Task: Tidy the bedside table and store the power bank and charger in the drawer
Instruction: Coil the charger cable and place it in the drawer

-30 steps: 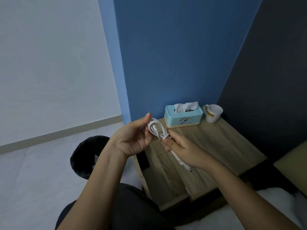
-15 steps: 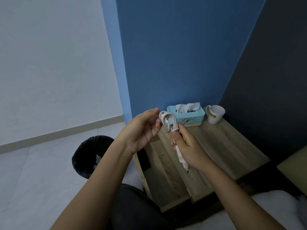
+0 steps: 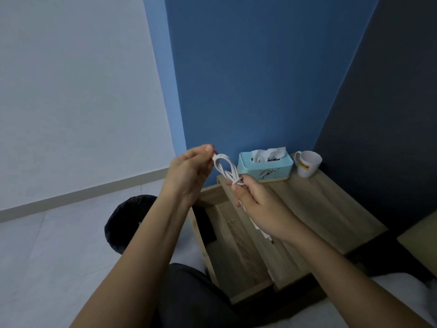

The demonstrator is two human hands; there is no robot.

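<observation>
Partly hidden, charger point(image 3: 266, 233) plug under right hand point(image 3: 257, 204), both hands' fingers point(image 3: 208, 149) pinching its looped cable point(image 3: 225, 169), left hand point(image 3: 189, 174) at top.

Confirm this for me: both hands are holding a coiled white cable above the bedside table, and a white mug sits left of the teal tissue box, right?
Not quite. The head view shows the white mug right of the teal tissue box, not left. The rest holds: left hand and right hand hold the coiled white cable above the bedside table.

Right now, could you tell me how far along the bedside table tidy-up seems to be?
Done: the tabletop holds only a tissue box and mug, and the drawer is pulled open. In hand: the left hand and right hand are looping the white charger cable. Left: putting it in the drawer and closing it. No power bank is visible.
</observation>
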